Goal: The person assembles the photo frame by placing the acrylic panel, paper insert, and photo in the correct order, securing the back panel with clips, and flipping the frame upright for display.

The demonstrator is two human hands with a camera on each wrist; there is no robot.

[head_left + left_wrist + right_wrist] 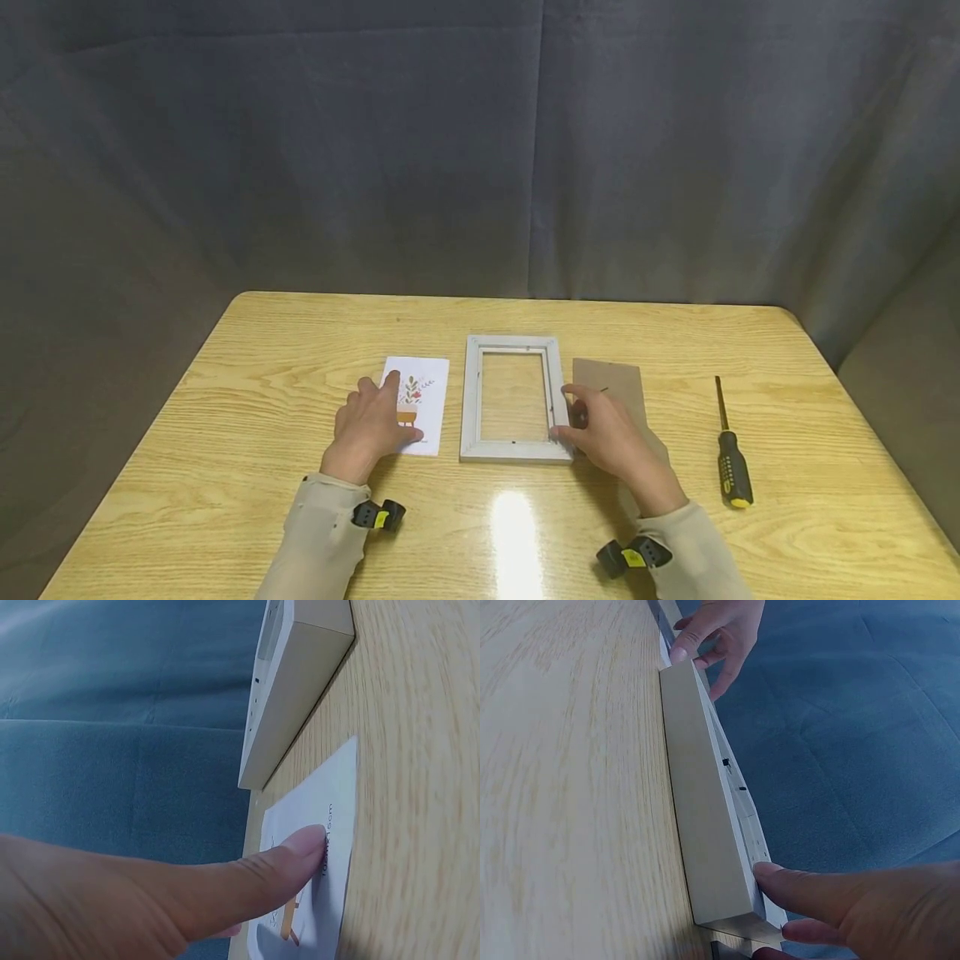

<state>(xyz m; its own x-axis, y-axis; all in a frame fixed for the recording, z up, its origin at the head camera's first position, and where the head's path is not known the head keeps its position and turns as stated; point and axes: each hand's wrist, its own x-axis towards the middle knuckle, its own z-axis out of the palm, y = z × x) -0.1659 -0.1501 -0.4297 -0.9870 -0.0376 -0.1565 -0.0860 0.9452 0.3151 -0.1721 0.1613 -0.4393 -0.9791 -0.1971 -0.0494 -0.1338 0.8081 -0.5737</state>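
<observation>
A white card (429, 412) printed with a potted plant lies flat on the table, left of a picture frame. My left hand (367, 421) rests on it, fingers and thumb spread; in the left wrist view the straight thumb (289, 859) presses near its printed edge. The white picture frame (471, 400) lies flat with its opening bare, the table showing through. My right hand (611, 433) pinches its right side, thumb on the rail and fingers against the outer edge. Partly under that hand lies a brown backing board (618, 377).
A black and yellow screwdriver (733, 467) lies at the right, tip pointing away. The wooden table (300, 333) has a rounded far edge, with a dark curtain (375, 167) hanging behind it. A bright light reflection falls in front of the frame.
</observation>
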